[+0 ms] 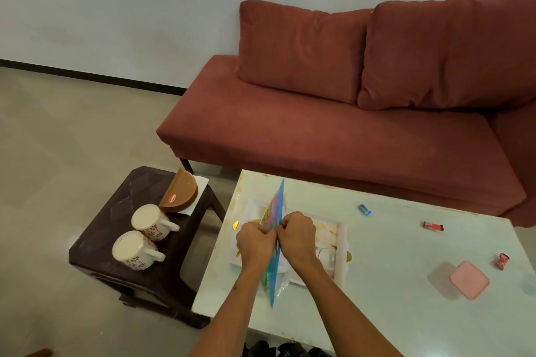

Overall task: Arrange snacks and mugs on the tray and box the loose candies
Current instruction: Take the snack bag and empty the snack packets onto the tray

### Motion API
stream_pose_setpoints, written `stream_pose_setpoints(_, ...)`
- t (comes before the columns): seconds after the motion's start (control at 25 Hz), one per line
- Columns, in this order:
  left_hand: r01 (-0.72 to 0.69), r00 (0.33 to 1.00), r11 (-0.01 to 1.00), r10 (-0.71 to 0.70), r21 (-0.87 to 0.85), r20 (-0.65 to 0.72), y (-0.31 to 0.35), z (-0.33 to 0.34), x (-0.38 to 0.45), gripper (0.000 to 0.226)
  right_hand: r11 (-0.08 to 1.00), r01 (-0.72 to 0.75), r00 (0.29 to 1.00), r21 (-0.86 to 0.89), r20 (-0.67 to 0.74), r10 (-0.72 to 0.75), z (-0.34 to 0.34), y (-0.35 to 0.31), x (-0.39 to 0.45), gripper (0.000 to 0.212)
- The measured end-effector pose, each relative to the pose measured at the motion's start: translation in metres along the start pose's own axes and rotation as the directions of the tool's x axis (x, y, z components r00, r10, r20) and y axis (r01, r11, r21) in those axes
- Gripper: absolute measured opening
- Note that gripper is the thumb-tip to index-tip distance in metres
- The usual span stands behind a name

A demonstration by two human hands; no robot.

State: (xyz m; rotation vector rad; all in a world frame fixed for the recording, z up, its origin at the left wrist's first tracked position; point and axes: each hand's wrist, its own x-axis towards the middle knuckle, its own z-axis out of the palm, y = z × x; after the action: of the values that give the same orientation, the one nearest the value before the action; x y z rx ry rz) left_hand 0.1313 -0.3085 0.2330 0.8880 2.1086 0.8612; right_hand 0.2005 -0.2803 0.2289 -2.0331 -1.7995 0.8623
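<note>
Both hands pinch the top edge of a blue snack packet [274, 211], the left hand [255, 242] and right hand [297, 236] curled side by side with knuckles nearly touching, one on each face of the packet. It stands on edge between them, above the white tray [340, 243], which lies on the pale table [391, 269]. A white mug [326, 255] sits in the tray just right of the right wrist. Loose candies lie well apart on the table to the right: a blue candy [364, 209], a red candy [432, 226] and another red one [501, 261] near the edge. A clear box [443, 280] with a pink lid [469, 280] tilted across it sits near the second red candy. A gold disc [235, 224] shows just left of the tray. On the dark stool [116, 211] left of the table, two floral mugs [145, 236] lie on their sides, touching, handles to the right; behind them a brown half-round pack [181, 193] leans on a white napkin [201, 182]. A red sofa [333, 130] stands beyond the table.
</note>
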Motion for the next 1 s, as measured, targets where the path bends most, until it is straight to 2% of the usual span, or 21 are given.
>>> stream_pose_setpoints(0.08, -0.043, 0.998, 0.997, 0.046, 0.061, -0.042, 0.002, -0.005, 0.001, 0.019, 0.996, 0.015, 1.0, -0.082, -0.009, -0.016, 0.004, -0.001, -0.002, 0.015)
stream_pose_setpoints(0.16, -0.047, 0.996, 0.989, 0.056, 0.139, -0.062, -0.002, -0.015, 0.01, 0.025, 0.989, 0.007, 1.0, -0.148, 0.01, -0.005, 0.004, 0.004, -0.001, 0.02)
stream_pose_setpoints(0.24, -0.085, 0.994, 0.97, 0.1, 0.227, -0.053, -0.005, -0.026, 0.016, 0.017, 0.984, -0.027, 1.0, -0.175, -0.002, 0.027, -0.006, 0.014, 0.005, 0.018)
stream_pose_setpoints(0.32, -0.191, 0.976, 0.939, 0.213, 0.287, -0.047, -0.009, -0.038, 0.02, 0.009, 0.986, -0.076, 0.996, -0.148, -0.067, 0.067, -0.02, 0.028, 0.012, 0.019)
stream_pose_setpoints(0.4, -0.315, 0.94, 0.882, 0.341, 0.352, -0.013, -0.017, -0.05, 0.022, 0.016, 0.989, -0.084, 0.989, -0.125, -0.131, 0.068, -0.033, 0.041, 0.015, 0.022)
stream_pose_setpoints(0.48, -0.386, 0.916, 0.831, 0.397, 0.399, 0.06, -0.023, -0.063, 0.025, 0.018, 0.977, -0.082, 0.99, -0.199, -0.128, 0.057, -0.041, 0.052, 0.017, 0.022)
stream_pose_setpoints(0.56, -0.43, 0.899, 0.803, 0.421, 0.412, 0.118, -0.025, -0.068, 0.027, 0.017, 0.962, -0.108, 0.991, -0.25, -0.102, 0.085, -0.045, 0.056, 0.019, 0.025)
stream_pose_setpoints(0.64, -0.493, 0.869, 0.785, 0.461, 0.374, 0.178, -0.021, -0.064, 0.024, 0.033, 0.955, -0.146, 0.987, -0.257, -0.103, 0.123, -0.046, 0.053, 0.019, 0.03)
stream_pose_setpoints(0.72, -0.494, 0.869, 0.809, 0.453, 0.317, 0.198, -0.013, -0.055, 0.014, 0.042, 0.943, -0.116, 0.98, -0.312, -0.193, 0.056, -0.043, 0.044, 0.015, 0.032)
stream_pose_setpoints(0.8, -0.491, 0.871, 0.833, 0.457, 0.257, 0.183, -0.004, -0.047, 0.005, 0.043, 0.963, -0.022, 0.961, -0.27, -0.27, -0.054, -0.034, 0.033, 0.009, 0.026)
stream_pose_setpoints(0.88, -0.517, 0.855, 0.826, 0.481, 0.226, 0.196, 0.005, -0.042, -0.005, 0.044, 0.983, 0.016, 0.979, -0.183, -0.199, -0.053, -0.021, 0.021, 0.006, 0.026)
stream_pose_setpoints(1.0, -0.522, 0.849, 0.823, 0.479, 0.223, 0.221, 0.011, -0.039, -0.016, 0.043, 0.99, -0.13, 0.991, -0.059, 0.003, 0.131, 0.001, 0.014, 0.019, 0.045)
